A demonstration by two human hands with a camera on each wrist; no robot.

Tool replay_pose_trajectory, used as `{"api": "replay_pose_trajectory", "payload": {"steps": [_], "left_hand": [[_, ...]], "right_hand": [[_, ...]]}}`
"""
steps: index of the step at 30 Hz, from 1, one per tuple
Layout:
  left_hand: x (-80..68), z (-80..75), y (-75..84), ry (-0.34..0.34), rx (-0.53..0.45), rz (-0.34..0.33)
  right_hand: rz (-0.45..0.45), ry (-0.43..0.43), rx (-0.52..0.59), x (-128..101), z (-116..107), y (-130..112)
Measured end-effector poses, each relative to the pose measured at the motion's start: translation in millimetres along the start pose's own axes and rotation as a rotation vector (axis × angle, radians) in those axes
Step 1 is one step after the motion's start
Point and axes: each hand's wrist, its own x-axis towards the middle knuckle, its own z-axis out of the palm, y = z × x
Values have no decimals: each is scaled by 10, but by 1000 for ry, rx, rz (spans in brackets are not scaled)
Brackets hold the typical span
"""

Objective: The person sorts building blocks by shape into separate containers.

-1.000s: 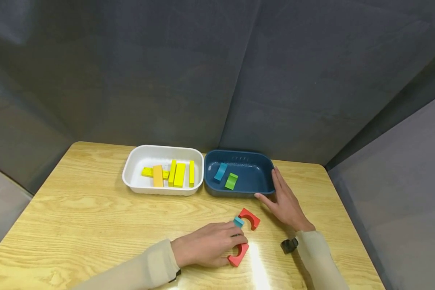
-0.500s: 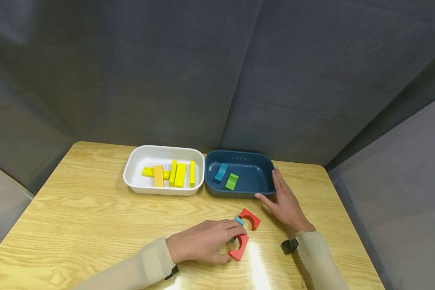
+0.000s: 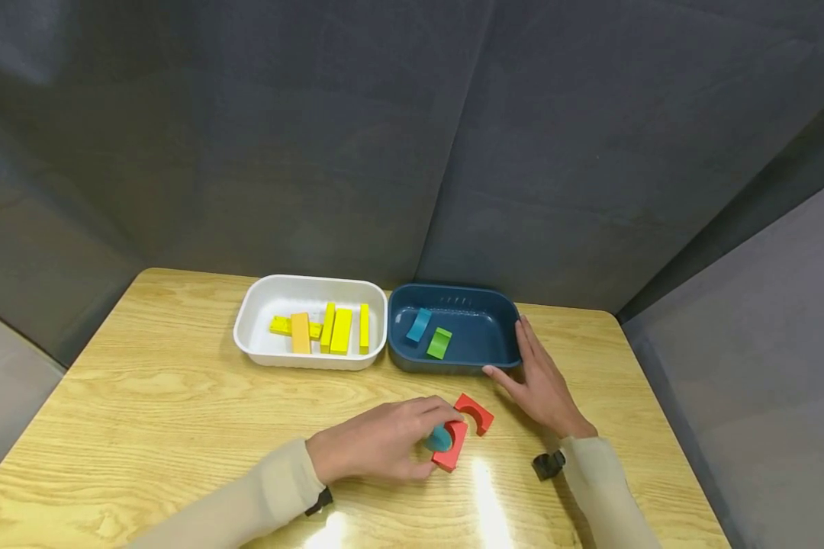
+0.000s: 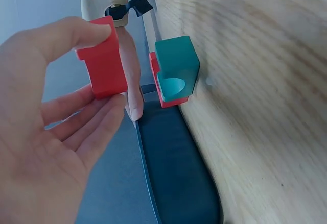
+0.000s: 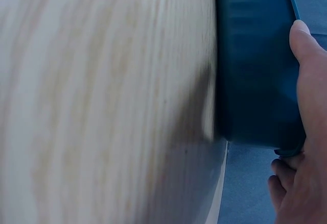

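Observation:
My left hand pinches a red arch block between thumb and fingers, lifted a little off the wooden table. In the left wrist view the same hand holds that red block clear of the wood. A teal block sits on the table against a second red arch. From the head view the teal block peeks out by my fingertips and the second arch lies just beyond. My right hand rests with straight fingers against the dark blue tray.
The blue tray holds a blue block and a green block. Left of it a white tray holds several yellow bars. Dark fabric walls close in the table.
My left hand has raised the red arch off the table and drawn it slightly away from me, toward the second arch. The teal block now shows nearer my fingers. My right hand has stayed put.

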Motion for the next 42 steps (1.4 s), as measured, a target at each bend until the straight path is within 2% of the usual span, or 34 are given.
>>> {"api": "replay_pose_trajectory", "payload": {"steps": [3,12,17,23,30,37,42], "left_hand": [[-1,-32,-7,23,-5,2],[14,-206,-50,80,-11,-53],[54,-303,-85,113,-30,-75],[120,-406,-125,160,-2,-88],[205,-479,-200,153,-21,-125],[294,-532,-287,173,-19,-125],[370,-554,-383,164,-10,-161]], "right_hand": [[-3,1,4,2,6,10],[-8,3,6,-1,13,23],[-4,5,1,0,12,16],[1,3,-3,-2,10,10],[1,5,8,5,10,8],[1,1,14,7,11,15],[5,-5,6,-1,8,24]]}}
